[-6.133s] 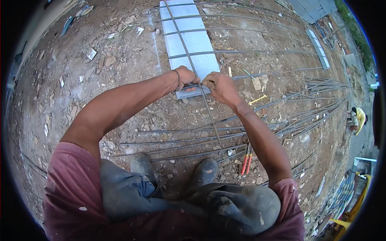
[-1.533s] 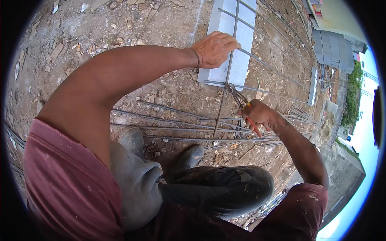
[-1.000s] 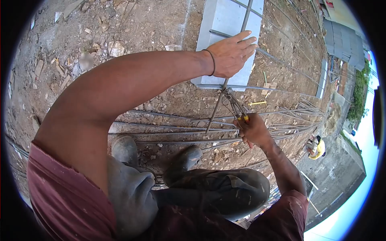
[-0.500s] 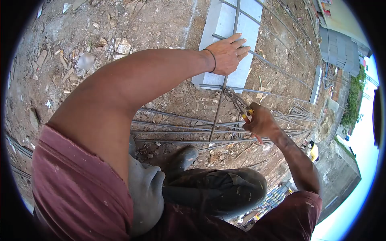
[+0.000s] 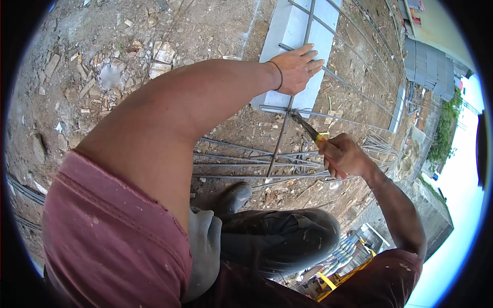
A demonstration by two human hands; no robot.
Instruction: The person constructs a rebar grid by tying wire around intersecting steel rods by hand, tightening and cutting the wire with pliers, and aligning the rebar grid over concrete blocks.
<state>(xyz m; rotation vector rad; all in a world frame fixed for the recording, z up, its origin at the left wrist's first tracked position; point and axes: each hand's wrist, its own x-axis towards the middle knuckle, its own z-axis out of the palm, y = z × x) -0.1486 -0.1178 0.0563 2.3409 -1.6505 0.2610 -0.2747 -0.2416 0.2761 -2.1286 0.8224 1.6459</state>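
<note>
In the head view, the left hand hides part of the long rod; the tips of the pliers, at the cross rod, are indistinct. Left grip released, fingers spread; the right hand grasps the pliers' handles.

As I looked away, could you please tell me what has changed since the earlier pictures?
The right hand has picked the red pincers off the ground and brought them to the bar crossing; their handles now look closed. The left hand has moved up the long bar and lies spread on it. That bar still crosses the white board.
</note>
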